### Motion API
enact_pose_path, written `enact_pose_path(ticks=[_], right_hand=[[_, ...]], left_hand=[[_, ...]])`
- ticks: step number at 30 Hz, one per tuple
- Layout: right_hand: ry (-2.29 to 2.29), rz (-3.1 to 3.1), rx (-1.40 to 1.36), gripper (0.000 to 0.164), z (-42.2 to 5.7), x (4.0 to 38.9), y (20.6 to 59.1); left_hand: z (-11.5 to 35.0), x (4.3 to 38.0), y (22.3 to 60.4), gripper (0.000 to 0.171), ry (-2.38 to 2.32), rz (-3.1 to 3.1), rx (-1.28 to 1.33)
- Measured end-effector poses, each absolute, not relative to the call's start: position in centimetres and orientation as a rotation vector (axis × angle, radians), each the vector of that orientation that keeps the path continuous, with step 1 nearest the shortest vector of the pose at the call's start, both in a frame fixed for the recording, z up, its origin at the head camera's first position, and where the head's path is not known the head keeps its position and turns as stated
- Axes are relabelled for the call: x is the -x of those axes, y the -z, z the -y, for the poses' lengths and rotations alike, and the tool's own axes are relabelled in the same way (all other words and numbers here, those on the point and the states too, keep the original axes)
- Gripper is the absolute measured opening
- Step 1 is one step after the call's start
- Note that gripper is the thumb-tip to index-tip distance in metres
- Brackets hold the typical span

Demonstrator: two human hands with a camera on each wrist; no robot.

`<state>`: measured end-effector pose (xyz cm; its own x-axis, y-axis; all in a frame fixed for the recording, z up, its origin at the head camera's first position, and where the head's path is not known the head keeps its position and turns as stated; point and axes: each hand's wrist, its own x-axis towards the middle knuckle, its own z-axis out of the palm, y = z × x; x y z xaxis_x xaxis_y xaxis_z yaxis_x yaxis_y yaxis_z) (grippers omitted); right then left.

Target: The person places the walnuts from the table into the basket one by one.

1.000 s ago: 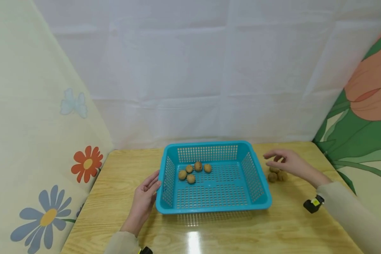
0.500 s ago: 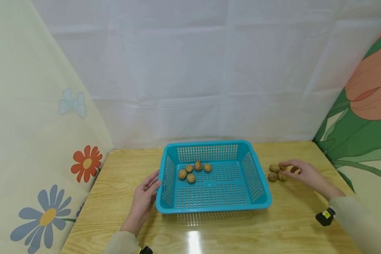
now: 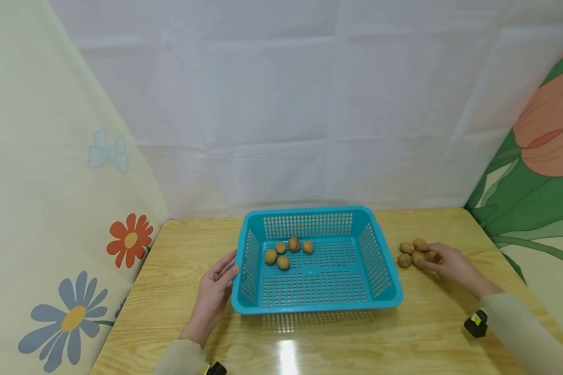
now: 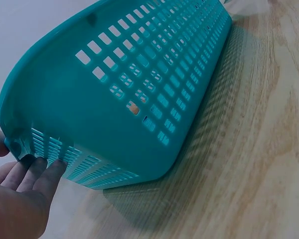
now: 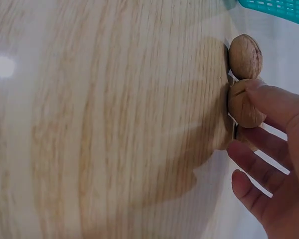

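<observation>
A blue perforated plastic basket (image 3: 309,307) stands on the table, several walnuts (image 3: 283,262) in its left half. My left hand (image 3: 211,298) grips the basket's left rim, thumb at the edge. The left wrist view shows its fingers (image 4: 47,177) against the slotted side wall. To the basket's right, my right hand (image 3: 455,265) reaches over a small cluster of walnuts (image 3: 405,260). In the right wrist view its thumb (image 5: 271,99) touches one walnut (image 5: 241,107), with another walnut (image 5: 245,56) beside that one. The lower fingers are spread loosely; the index finger is largely hidden.
The wooden table (image 3: 178,250) extends around the basket. A white cloth (image 3: 262,104) hangs behind it. Flower-printed panels stand at left (image 3: 75,208) and right (image 3: 539,208). Each wrist wears a small black device.
My right hand moved right from above the walnuts to their right side, then slightly back left against them. The left hand and the basket have stayed in place.
</observation>
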<state>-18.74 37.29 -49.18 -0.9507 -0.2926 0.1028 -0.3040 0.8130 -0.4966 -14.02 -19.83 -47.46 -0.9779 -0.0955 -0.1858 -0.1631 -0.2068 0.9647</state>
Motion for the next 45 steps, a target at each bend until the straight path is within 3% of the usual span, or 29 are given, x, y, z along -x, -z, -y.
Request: enact_pose_path(ticks=[19, 45], right_hand=[[-1.009, 3.013, -0.312, 0.046, -37.1, 17.4, 47.9], [-0.977, 2.955, -0.548, 0.041, -32.0, 17.4, 40.7]], left_hand=[[19.8, 14.1, 47.5, 0.053, -2.393, -1.953, 0.31], [20.0, 14.0, 47.7, 0.055, -2.385, -1.953, 0.31]])
